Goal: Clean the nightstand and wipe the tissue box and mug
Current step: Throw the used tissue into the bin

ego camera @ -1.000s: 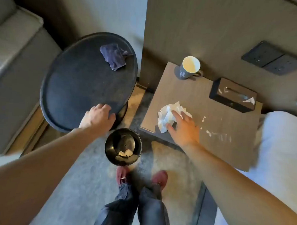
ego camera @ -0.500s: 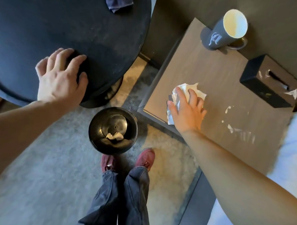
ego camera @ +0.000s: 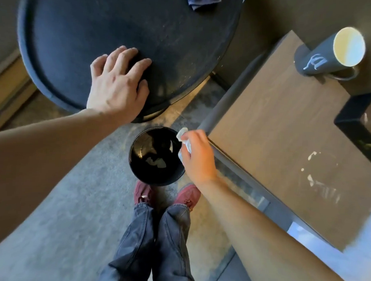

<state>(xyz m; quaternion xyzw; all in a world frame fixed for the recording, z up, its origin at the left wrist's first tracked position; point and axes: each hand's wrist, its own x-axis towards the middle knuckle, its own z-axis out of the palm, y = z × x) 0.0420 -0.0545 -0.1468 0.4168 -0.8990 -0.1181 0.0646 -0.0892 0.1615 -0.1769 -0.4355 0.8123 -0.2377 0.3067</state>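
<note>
Risk starts at the left of the frame, where the left hand [ego camera: 119, 85] lies flat and released, palm down, on the round dark desk [ego camera: 57, 51], holding nothing. A dark cloth [ego camera: 203, 1] sits at that desk's far edge, upper centre, partly cut off by the frame, so the wiping tool is well apart from both hands.

Lower centre, the black bin [ego camera: 156, 155] stands on the floor just beyond the person's red shoes [ego camera: 168, 194], with a scrap of paper already at its bottom. The right hand [ego camera: 195, 154] is clenched round a crumpled tissue [ego camera: 183, 140] directly over the bin's right rim. Because the wad hangs over the rim and not the middle, I judge it could catch the edge and fall onto the carpet between bin and nightstand [ego camera: 275, 122].

Right of centre, the nightstand top carries white smears and flecks [ego camera: 318, 178] near its right side; a dry tissue pass may leave these behind. Upper right, the mug [ego camera: 330, 55] stands near the back corner, close to the edge, and the tissue box [ego camera: 357, 127] lies at the frame's right border. Careless wiping there could knock the mug off.
</note>
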